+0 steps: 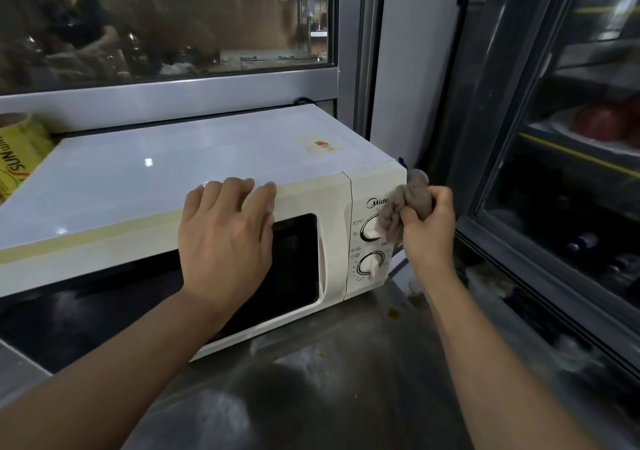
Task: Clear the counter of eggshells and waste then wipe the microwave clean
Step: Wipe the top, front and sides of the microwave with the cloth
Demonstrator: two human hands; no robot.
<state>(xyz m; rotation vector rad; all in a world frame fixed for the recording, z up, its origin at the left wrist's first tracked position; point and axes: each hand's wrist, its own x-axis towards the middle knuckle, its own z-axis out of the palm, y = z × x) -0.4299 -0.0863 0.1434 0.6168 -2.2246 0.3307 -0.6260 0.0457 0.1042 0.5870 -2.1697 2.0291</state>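
Note:
A cream-white microwave [194,172] stands on a steel counter [346,363] with its dark door window facing me. My left hand [227,238] rests flat on the top front edge above the door, fingers straight. My right hand [427,227] grips a bunched grey-brown cloth [405,203] and presses it against the control panel, over the upper knob [369,229]. The lower knob [370,264] is uncovered. No eggshells are in view.
A yellow package [20,158] stands left of the microwave. A glass-door cooler [571,172] stands close on the right, and a window with a grey frame [173,96] runs behind. The counter shows a small brown stain [393,312].

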